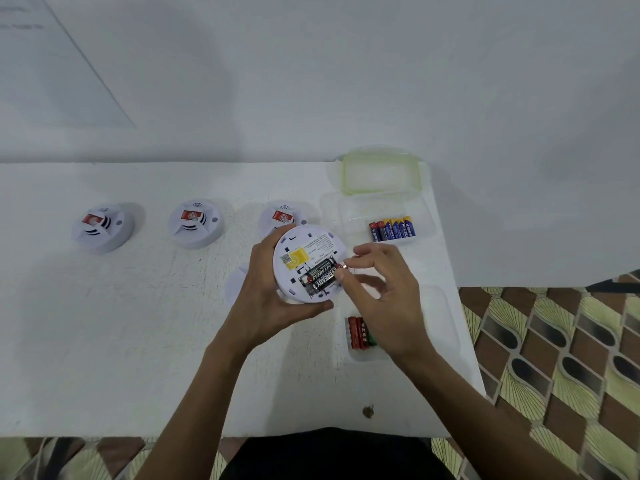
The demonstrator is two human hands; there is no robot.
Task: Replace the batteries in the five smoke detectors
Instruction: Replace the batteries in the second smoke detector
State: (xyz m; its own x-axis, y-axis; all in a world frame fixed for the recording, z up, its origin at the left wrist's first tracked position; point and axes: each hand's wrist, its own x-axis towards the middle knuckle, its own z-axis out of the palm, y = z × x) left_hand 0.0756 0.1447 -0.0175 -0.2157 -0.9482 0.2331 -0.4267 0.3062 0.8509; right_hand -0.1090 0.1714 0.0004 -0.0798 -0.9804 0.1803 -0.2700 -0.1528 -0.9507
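Batteries (320, 275) with EVEREADY label, in detector (311, 244)

You are reading "EVEREADY" in white capitals on the black batteries (320, 276) lying in the back of the smoke detector (304, 244). At two o'clock from it, the blue batteries (393, 229) are showing lettering that looks like "PK CELL". The detector's fine print is proving too small to read.
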